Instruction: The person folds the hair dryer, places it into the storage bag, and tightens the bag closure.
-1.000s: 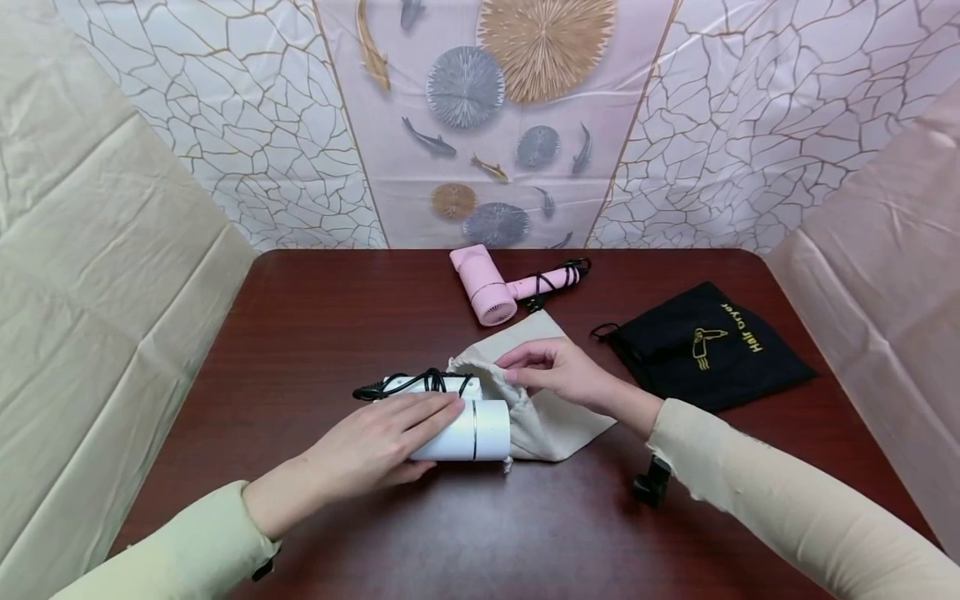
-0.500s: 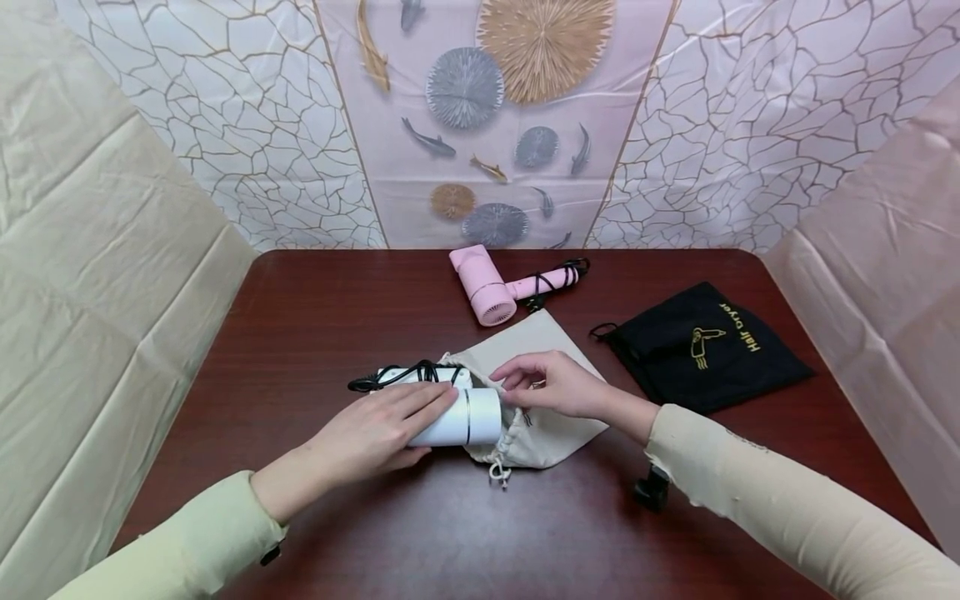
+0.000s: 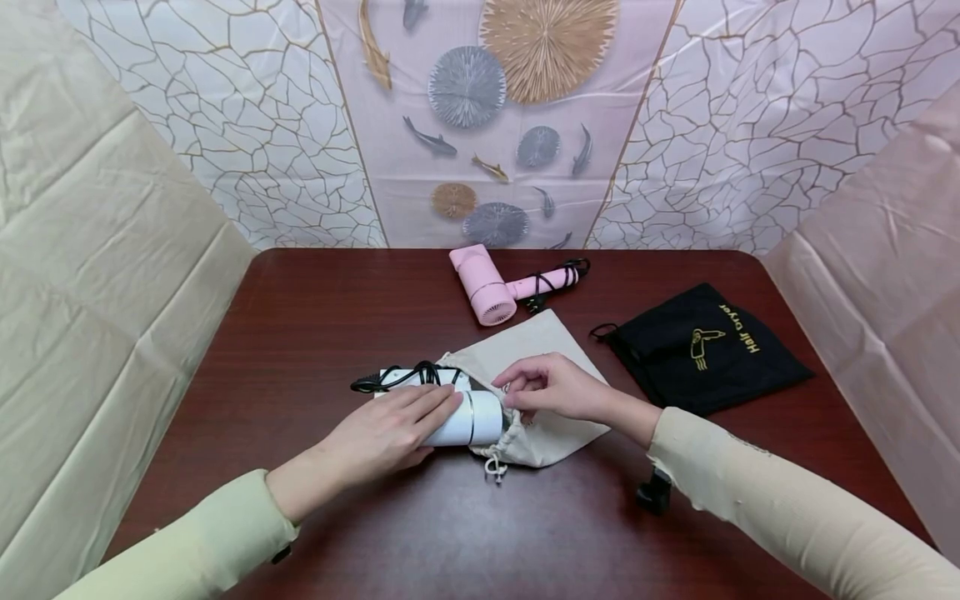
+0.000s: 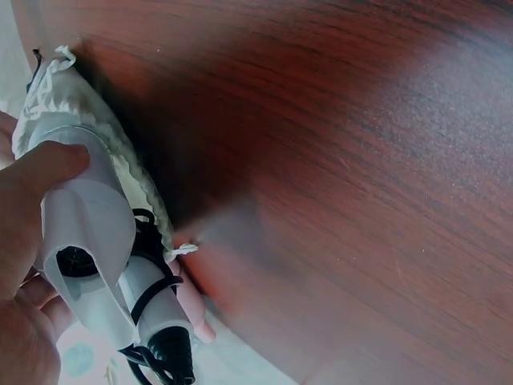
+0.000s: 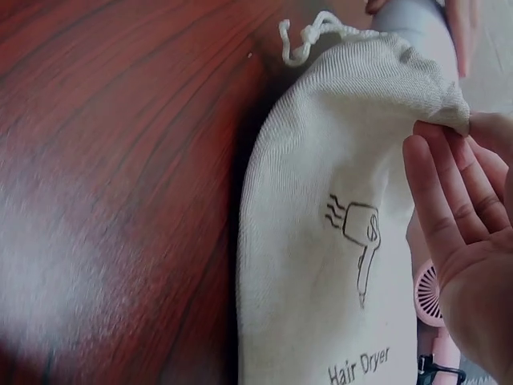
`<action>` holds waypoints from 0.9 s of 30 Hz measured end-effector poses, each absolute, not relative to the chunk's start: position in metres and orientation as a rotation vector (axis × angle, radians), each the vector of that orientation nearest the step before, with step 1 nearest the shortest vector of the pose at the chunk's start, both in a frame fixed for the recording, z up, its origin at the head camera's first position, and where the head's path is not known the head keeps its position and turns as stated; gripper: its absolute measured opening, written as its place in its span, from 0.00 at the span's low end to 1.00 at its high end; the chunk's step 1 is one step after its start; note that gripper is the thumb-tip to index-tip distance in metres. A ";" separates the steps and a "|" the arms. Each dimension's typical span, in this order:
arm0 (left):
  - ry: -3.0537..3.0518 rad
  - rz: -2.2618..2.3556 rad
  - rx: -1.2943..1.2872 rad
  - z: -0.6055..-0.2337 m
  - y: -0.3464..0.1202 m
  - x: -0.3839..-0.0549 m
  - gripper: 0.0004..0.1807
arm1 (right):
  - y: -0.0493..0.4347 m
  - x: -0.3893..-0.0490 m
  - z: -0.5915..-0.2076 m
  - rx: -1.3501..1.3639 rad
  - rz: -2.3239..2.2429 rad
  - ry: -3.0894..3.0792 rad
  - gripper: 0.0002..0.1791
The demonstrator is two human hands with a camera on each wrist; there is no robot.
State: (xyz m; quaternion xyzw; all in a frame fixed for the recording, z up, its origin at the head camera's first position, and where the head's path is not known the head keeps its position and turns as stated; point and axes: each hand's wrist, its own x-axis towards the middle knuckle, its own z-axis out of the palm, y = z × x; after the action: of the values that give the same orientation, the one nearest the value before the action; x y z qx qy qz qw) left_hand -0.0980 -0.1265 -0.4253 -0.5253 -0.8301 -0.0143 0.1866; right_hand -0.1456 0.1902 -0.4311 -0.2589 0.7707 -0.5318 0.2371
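Note:
My left hand [image 3: 382, 429] grips a white hair dryer [image 3: 486, 417] from above, thumb along its barrel in the left wrist view. Black cord is wound round the dryer's folded handle [image 4: 156, 293]. The barrel's front end sits at the mouth of a beige drawstring bag [image 3: 532, 342], and the cloth rim lies around it. With thumb and fingers, my right hand [image 3: 558, 387] pinches the rim of that bag. In the right wrist view the bag's face carries a dryer drawing and the words Hair Dryer. A knotted white drawstring [image 5: 309, 36] hangs from its near edge.
Behind the beige bag lies a pink hair dryer [image 3: 480, 283] with black cord round its handle. A black drawstring bag [image 3: 660, 358] marked Hair Dryer lies flat at the right. Cloth walls [image 3: 300, 125] stand around the dark red wooden table [image 3: 480, 533].
The white hair dryer has shifted slightly away from me. The beige bag's mouth has come round the barrel's front end, and its near drawstring now shows. My right hand has moved slightly nearer.

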 end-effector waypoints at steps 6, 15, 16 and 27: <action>-2.348 -0.055 -1.451 -0.428 -0.122 -0.098 0.45 | 0.190 -0.145 -0.430 -0.680 -1.502 2.098 0.16; -2.355 -0.083 -1.408 -0.433 -0.110 -0.100 0.43 | 0.190 -0.142 -0.423 -0.706 -1.499 2.164 0.15; -2.359 -0.087 -1.404 -0.433 -0.109 -0.101 0.43 | 0.189 -0.142 -0.421 -0.706 -1.497 2.169 0.15; -2.331 -0.096 -1.394 -0.447 -0.096 -0.101 0.45 | 0.187 -0.140 -0.419 -0.666 -1.551 2.162 0.15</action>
State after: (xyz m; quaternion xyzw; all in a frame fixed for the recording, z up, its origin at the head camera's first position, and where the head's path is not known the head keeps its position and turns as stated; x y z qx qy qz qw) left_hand -0.1015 -0.0959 -0.4473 -0.5015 -0.8385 -0.0345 0.2102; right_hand -0.1404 0.1873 -0.4188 -0.2381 0.7725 -0.5543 0.1981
